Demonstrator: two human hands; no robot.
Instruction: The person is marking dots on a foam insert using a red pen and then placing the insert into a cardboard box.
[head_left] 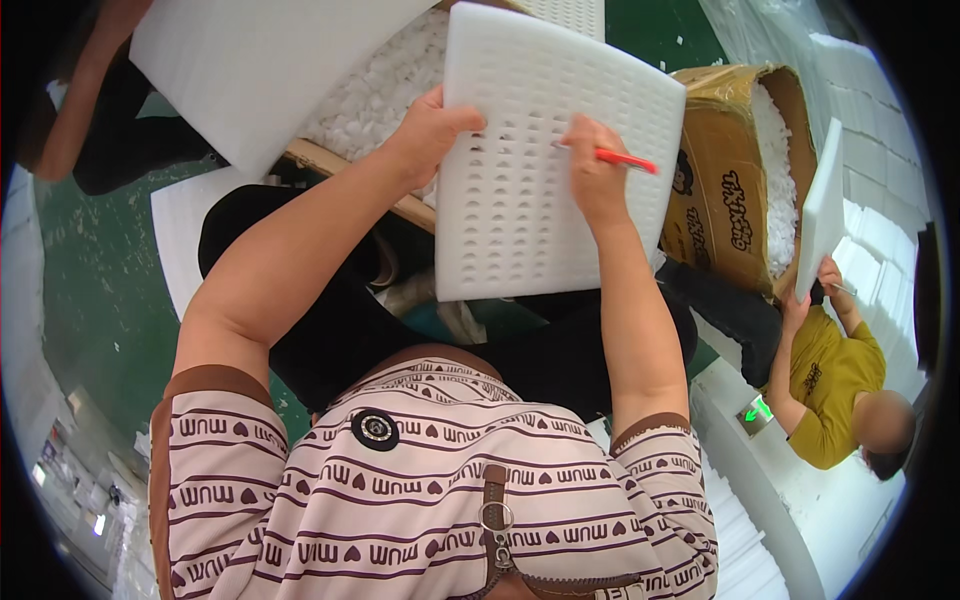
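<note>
A white foam board (545, 60) with rows of small half-moon cuts stands tilted before me, above my lap. My left hand (432, 138) grips its left edge, thumb on the front face and the other fingers behind. Closed around a red pen-like tool (632, 160), my right hand (597, 178) is at the middle of the board. The tool's front end points left toward a row of cuts; its tip is hard to make out. A few cuts near my left thumb look dark, while most others appear white or grey.
Behind the board, a box of white foam scraps (385, 95) lies beside another white foam sheet (250, 60). A cardboard carton (715, 190) with white bits stands at right. Further right, a co-worker in a yellow-green shirt (835, 385) holds a white board (822, 205). Another person's arm (80, 100) shows upper left.
</note>
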